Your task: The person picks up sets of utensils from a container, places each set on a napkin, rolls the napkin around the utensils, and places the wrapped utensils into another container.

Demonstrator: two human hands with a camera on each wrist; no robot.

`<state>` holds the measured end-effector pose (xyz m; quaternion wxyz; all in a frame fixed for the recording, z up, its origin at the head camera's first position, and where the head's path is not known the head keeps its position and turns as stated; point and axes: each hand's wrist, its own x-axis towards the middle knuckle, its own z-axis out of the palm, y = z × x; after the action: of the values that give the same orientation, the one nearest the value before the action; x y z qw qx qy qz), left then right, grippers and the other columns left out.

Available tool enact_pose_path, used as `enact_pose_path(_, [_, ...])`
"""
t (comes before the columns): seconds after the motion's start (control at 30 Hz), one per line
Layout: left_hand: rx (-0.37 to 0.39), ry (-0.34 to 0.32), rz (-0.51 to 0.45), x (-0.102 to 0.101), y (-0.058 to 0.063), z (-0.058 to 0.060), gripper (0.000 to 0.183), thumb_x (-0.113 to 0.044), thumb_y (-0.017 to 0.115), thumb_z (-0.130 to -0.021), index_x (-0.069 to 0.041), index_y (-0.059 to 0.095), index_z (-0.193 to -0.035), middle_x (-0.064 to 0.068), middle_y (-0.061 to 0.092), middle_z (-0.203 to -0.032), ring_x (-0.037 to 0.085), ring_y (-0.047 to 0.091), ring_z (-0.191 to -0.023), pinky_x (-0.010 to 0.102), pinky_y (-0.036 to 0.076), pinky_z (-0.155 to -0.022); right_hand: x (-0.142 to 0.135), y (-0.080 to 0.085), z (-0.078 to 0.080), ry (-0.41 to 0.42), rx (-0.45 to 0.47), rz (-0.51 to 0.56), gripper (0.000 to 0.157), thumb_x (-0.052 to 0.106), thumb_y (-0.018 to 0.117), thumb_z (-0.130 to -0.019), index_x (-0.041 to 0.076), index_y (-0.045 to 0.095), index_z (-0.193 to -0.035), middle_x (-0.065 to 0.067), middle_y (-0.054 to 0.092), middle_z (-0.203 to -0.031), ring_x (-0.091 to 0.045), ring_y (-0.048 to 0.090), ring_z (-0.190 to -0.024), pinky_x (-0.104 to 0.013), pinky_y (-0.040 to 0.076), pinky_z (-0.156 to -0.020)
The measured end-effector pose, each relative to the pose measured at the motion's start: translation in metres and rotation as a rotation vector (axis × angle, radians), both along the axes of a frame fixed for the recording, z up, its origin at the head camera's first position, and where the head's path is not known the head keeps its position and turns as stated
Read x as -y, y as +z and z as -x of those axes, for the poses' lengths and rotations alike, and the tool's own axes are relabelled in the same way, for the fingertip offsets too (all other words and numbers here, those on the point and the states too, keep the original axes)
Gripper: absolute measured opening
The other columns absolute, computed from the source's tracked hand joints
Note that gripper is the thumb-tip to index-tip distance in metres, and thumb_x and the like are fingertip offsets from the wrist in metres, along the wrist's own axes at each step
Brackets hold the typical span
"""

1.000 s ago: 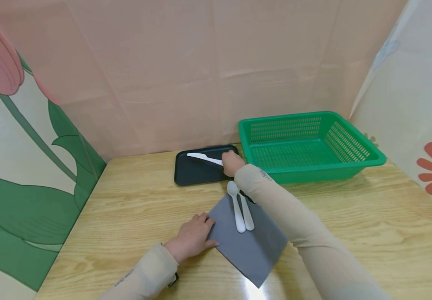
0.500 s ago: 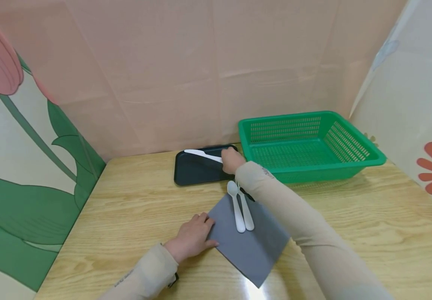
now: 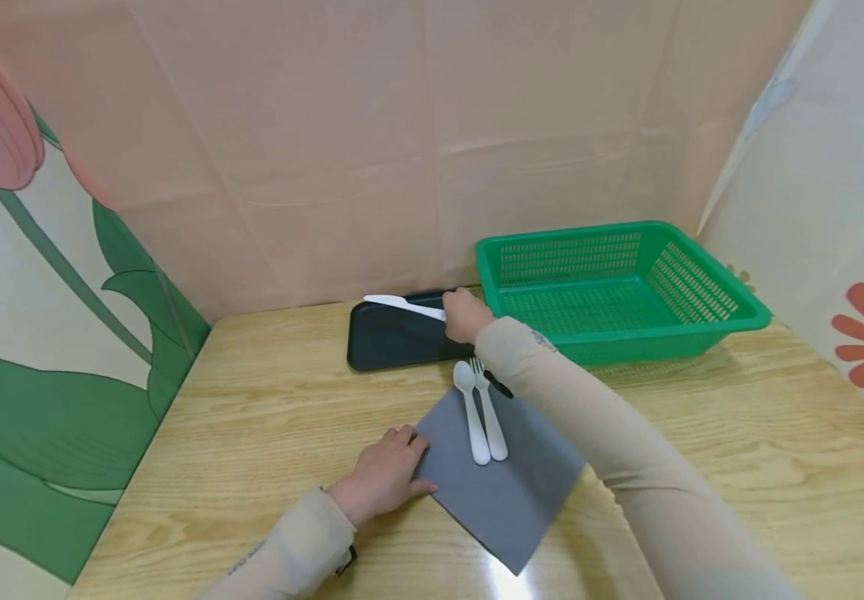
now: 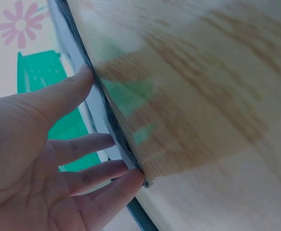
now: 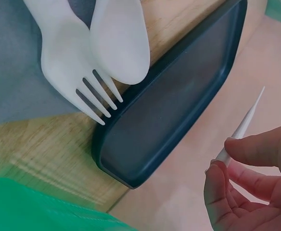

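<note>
In the head view my right hand (image 3: 467, 316) pinches a white plastic knife (image 3: 405, 307) by its handle end, over the black tray (image 3: 387, 340). The right wrist view shows the knife (image 5: 246, 120) between thumb and fingertips, apart from the tray (image 5: 164, 106). A white spoon (image 3: 472, 421) and a white fork (image 3: 491, 429) lie side by side on a grey folded napkin (image 3: 510, 500), their heads past its far corner. My left hand (image 3: 382, 475) rests at the napkin's left edge. Its fingers, nearly straight, touch that edge (image 4: 112, 115) in the left wrist view.
A green plastic basket (image 3: 626, 342) with slotted walls stands right of the tray, close to it. Behind both rises a pink backdrop (image 3: 327, 167). The wooden table (image 3: 267, 400) extends to both sides of the napkin.
The right hand has lifted the knife slightly, and its tip has moved left and toward the tray's back edge. More of the fork's tines show now. The left hand has stayed put.
</note>
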<state>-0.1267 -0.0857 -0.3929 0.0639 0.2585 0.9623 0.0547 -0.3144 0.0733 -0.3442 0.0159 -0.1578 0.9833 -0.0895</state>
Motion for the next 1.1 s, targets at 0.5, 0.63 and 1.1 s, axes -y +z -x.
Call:
enact_pose_path(0.5, [0.016, 0.011, -0.003, -0.001, 0.0, 0.0, 0.055, -0.043, 0.068, -0.081, -0.006, 0.058, -0.121, 0.01, 0.057, -0.116, 0.024, 0.055, -0.103, 0.037, 0.052, -0.074, -0.001, 0.011, -0.006, -0.014, 0.056, 0.007, 0.029, 0.008, 0.059, -0.086, -0.002, 0.057, -0.112, -0.018, 0.058, -0.111, -0.028, 0.058, -0.097, -0.038, 0.052, -0.083])
enact_pose_path(0.63, [0.006, 0.007, -0.003, -0.001, 0.0, 0.0, 0.055, -0.043, 0.069, -0.081, -0.006, 0.058, -0.12, 0.01, 0.057, -0.115, 0.024, 0.055, -0.101, 0.036, 0.052, -0.073, -0.002, 0.013, -0.008, -0.01, 0.061, 0.011, 0.028, 0.009, 0.06, -0.085, -0.002, 0.057, -0.111, -0.018, 0.057, -0.111, -0.027, 0.058, -0.098, -0.038, 0.051, -0.084])
enact_pose_path(1.1, [0.009, 0.002, 0.006, -0.001, 0.0, 0.0, 0.056, -0.043, 0.068, -0.081, -0.006, 0.057, -0.121, 0.01, 0.057, -0.116, 0.024, 0.055, -0.102, 0.036, 0.053, -0.074, -0.002, 0.019, -0.016, 0.017, 0.074, 0.014, 0.025, 0.007, 0.058, -0.085, -0.002, 0.058, -0.108, -0.018, 0.058, -0.108, -0.027, 0.057, -0.094, -0.038, 0.052, -0.08])
